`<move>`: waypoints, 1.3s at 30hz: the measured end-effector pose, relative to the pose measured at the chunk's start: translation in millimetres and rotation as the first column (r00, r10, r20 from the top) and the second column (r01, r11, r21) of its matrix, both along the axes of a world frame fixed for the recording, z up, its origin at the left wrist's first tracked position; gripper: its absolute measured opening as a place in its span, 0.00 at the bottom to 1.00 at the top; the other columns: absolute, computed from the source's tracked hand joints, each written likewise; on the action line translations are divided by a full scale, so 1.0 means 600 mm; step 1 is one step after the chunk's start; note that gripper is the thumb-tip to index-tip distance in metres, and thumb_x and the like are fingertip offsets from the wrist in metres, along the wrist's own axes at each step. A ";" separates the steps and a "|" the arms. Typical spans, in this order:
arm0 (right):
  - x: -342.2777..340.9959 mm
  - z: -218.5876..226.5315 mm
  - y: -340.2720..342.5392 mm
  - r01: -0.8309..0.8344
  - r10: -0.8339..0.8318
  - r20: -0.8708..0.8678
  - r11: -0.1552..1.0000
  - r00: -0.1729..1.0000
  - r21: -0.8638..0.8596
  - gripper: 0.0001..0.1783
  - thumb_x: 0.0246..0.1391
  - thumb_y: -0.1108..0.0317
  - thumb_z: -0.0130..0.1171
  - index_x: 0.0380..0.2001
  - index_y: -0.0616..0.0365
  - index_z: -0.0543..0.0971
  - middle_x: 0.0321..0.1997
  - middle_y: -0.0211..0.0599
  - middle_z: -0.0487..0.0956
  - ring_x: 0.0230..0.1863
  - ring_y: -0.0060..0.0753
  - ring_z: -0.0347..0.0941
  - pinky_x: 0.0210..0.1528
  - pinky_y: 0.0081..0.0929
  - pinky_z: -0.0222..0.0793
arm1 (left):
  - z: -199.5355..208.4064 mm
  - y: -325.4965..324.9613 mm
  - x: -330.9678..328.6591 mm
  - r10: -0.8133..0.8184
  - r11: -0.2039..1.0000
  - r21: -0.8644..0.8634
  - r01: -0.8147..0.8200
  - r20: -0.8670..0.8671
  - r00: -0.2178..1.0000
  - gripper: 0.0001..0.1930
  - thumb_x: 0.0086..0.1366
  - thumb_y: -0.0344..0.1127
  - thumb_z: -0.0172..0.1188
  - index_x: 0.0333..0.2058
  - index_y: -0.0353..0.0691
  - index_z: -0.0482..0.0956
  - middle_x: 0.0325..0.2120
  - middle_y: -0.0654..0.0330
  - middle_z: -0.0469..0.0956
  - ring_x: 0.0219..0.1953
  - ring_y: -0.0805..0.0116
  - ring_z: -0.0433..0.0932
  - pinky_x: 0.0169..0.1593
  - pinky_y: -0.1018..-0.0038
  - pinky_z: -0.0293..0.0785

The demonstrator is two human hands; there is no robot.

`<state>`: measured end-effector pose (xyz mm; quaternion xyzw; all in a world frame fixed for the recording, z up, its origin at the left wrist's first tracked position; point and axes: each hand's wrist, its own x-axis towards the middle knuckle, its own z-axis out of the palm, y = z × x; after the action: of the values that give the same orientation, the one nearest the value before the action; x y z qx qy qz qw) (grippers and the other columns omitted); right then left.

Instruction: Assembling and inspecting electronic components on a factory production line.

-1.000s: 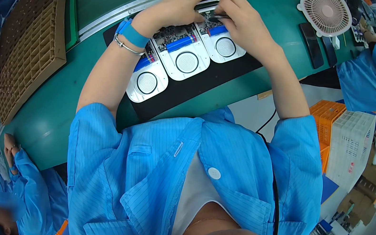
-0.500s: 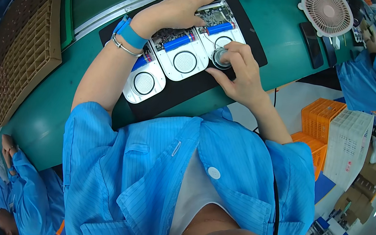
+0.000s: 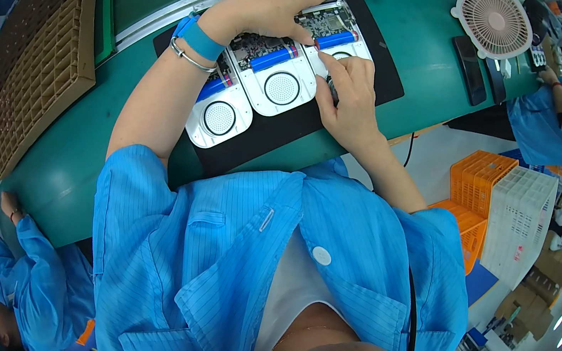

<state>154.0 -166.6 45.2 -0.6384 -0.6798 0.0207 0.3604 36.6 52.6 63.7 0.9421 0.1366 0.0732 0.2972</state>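
Three white device housings lie side by side on a black mat [image 3: 378, 45], each with a circuit board, a blue cylindrical battery and a round speaker opening. My left hand [image 3: 264, 11] reaches over the upper part of the middle and right housings. Its fingers are stretched out, with the thumb near the end of the right battery [image 3: 335, 39]. My right hand [image 3: 353, 96] is bent over the lower part of the right housing, index fingertip beside the left thumb near thin wires. Its curled fingers hide most of the round speaker, and what they grip is unclear. The middle housing [image 3: 303, 82] and left housing [image 3: 205, 125] are untouched.
A brown divided cardboard tray [image 3: 49, 85] stands at the left. At the back right are a pinkish fan [image 3: 495, 20] and a black phone [image 3: 468, 69] on the green table [image 3: 424, 73]. Orange crates [image 3: 478, 181] and a white crate [image 3: 523, 217] stand right. Co-workers sit on both sides.
My right hand has moved up and left from the round metal speaker toward the battery's end, now covering the speaker. My left thumb has shifted slightly toward it. The housings have barely moved.
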 end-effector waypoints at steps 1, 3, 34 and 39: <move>-0.001 -0.001 0.001 -0.001 0.001 0.000 1.000 1.000 -0.002 0.22 0.50 0.74 0.65 0.51 0.65 0.78 0.40 0.41 0.72 0.45 0.45 0.65 0.47 0.40 0.64 | -0.001 0.000 0.001 0.001 1.000 -0.002 -0.001 0.000 1.000 0.45 0.57 0.40 0.74 0.71 0.38 0.61 0.60 0.43 0.75 0.55 0.50 0.80 0.57 0.67 0.75; -0.002 -0.002 0.003 0.010 -0.010 -0.003 1.000 1.000 -0.020 0.21 0.51 0.75 0.63 0.51 0.66 0.78 0.40 0.43 0.71 0.44 0.45 0.65 0.46 0.39 0.64 | -0.002 -0.003 0.002 0.033 0.999 0.014 -0.032 -0.030 0.999 0.47 0.56 0.42 0.75 0.71 0.37 0.62 0.61 0.43 0.75 0.56 0.48 0.79 0.60 0.65 0.74; 0.004 0.016 0.010 -0.018 0.038 0.170 0.993 0.985 -0.117 0.19 0.54 0.77 0.59 0.51 0.67 0.80 0.35 0.43 0.69 0.38 0.41 0.66 0.42 0.37 0.65 | -0.004 -0.015 0.015 0.135 0.989 0.076 -0.128 -0.107 0.985 0.54 0.43 0.46 0.81 0.70 0.45 0.66 0.60 0.49 0.77 0.58 0.54 0.80 0.63 0.64 0.74; 0.015 0.027 -0.009 -0.002 0.002 0.134 1.000 0.991 -0.001 0.21 0.52 0.64 0.70 0.47 0.61 0.80 0.39 0.41 0.70 0.43 0.43 0.68 0.43 0.38 0.64 | -0.011 -0.012 0.015 0.142 0.990 0.028 -0.140 -0.088 0.986 0.54 0.42 0.48 0.82 0.70 0.48 0.66 0.57 0.50 0.79 0.56 0.55 0.81 0.61 0.65 0.76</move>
<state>163.1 -171.8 61.5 -0.6380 -0.7029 -0.0214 0.3138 45.6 45.4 57.3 0.9355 0.2153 0.0533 0.2749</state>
